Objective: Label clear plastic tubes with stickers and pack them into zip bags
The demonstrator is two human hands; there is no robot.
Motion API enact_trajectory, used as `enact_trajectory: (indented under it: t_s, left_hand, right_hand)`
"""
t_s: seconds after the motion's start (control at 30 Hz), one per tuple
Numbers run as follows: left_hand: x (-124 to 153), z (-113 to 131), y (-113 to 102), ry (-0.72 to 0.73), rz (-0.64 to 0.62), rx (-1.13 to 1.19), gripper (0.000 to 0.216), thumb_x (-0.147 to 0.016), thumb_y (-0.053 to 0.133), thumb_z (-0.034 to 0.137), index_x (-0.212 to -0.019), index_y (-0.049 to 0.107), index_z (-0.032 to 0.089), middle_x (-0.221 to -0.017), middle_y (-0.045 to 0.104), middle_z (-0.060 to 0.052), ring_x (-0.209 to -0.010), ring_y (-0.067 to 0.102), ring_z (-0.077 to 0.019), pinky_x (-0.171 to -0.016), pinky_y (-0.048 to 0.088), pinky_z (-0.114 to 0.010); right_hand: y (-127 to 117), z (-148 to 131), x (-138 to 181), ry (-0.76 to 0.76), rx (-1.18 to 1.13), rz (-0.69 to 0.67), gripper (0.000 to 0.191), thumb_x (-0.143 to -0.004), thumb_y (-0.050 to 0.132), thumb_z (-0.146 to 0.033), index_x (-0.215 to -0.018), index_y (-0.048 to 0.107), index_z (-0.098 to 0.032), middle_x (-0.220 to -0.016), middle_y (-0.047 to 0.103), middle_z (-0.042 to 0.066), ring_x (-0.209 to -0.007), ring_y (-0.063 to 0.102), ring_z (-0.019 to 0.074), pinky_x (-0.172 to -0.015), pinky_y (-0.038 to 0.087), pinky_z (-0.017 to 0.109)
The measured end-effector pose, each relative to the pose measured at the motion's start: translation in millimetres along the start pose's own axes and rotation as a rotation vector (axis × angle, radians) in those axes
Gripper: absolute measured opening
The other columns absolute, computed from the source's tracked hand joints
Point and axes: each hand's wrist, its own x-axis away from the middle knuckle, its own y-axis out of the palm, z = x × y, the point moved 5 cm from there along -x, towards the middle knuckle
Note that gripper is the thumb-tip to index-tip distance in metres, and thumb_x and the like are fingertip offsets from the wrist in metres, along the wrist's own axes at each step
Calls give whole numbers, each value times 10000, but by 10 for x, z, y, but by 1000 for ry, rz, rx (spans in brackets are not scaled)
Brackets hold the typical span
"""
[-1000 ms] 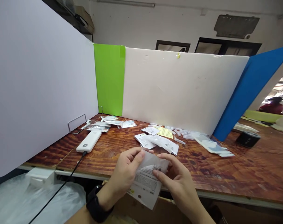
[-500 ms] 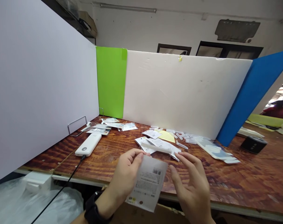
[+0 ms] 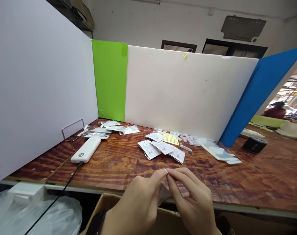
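Note:
My left hand (image 3: 138, 199) is closed on a white printed packet (image 3: 164, 195), which is mostly hidden behind the fingers and thumb. The fingertips of my right hand (image 3: 194, 199) are pinched together against my left fingertips, at a small white edge of the packet. Both hands are held over the front edge of the table, above an open cardboard box (image 3: 171, 222). Beyond them on the wood lies a loose pile of similar printed packets (image 3: 164, 147).
Behind the pile are a yellow dotted sticker sheet (image 3: 171, 138), several small clear tubes (image 3: 186, 148) and flat plastic bags (image 3: 218, 151). A white power bank (image 3: 86, 150) with a black cable sits left, near clear packets (image 3: 111, 128). White, green and blue panels surround the tabletop.
My right hand has come across to my left and closed its fingertips there. The packet has turned from facing me to mostly hidden. The camera view has shifted slightly.

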Motion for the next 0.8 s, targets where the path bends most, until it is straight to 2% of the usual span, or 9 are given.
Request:
enact_trajectory:
  t_s: [0.17,0.27,0.33,0.47,0.53,0.6,0.7,0.73,0.8]
  left_hand:
    - [-34,-82,55,-1,-22,-73,291,-905,353,155,-1097,558,231,-851,702,-63,-730,650,-216,-624,424,-266]
    - [-60,-126,69,-32,-48,-82,290,-900,365,161,-1089,575,228,-833,701,-70,-732,652,-228,-632,426,-274]
    - [-81,-144,56,-53,-51,-58,294,-907,368,185,-1109,576,237,-863,701,-73,-783,651,-239,-675,437,-290]
    - [-131,-198,18,-100,-46,37,324,-919,363,245,-1187,545,248,-1025,678,-79,-919,612,-253,-787,437,-340]
    - [-155,-241,-11,-119,-21,95,327,-909,387,266,-1193,546,243,-1108,650,-81,-996,577,-256,-851,417,-360]
    - [-171,-301,-65,-165,47,174,285,-894,410,284,-1101,593,214,-1083,649,-85,-1004,563,-252,-867,404,-357]
    - [-170,-434,-155,-320,183,335,248,-862,431,339,-833,609,169,-792,635,-59,-745,570,-212,-678,418,-310]
    - [-164,-477,-179,-367,227,393,253,-846,445,361,-770,587,167,-708,599,-37,-656,538,-189,-608,398,-292]
    - [-158,-540,-213,-413,304,509,263,-805,492,405,-715,556,167,-624,535,0,-561,468,-150,-529,352,-262]
  right_hand:
    - [85,81,17,-54,123,-126,168,-886,495,-87,-851,653,-128,-704,641,51,-591,608,141,-548,469,225]
    - [163,164,57,-48,245,-153,228,-871,461,-109,-731,639,-142,-610,613,35,-506,580,154,-479,415,247]
    - [202,268,81,110,163,-156,226,-858,462,-142,-695,618,-157,-573,610,21,-477,580,153,-460,413,241]
    - [236,484,142,523,-187,-143,220,-874,490,-284,-720,590,-163,-578,634,19,-508,640,171,-489,501,236]
    - [165,578,151,637,-296,-37,242,-866,519,-344,-719,581,-161,-622,653,32,-550,667,186,-509,537,251]
    - [23,673,170,699,-348,171,233,-852,555,-358,-736,582,-158,-664,673,34,-587,684,189,-541,562,261]
    - [-206,701,260,658,-376,559,170,-850,597,-322,-808,585,-158,-717,704,20,-641,706,174,-634,579,262]
    - [-248,663,295,617,-380,643,151,-849,610,-306,-828,587,-158,-730,714,16,-651,711,167,-660,578,255]
    - [-275,535,343,525,-368,709,133,-840,639,-279,-846,601,-151,-749,729,20,-679,717,161,-700,573,239]
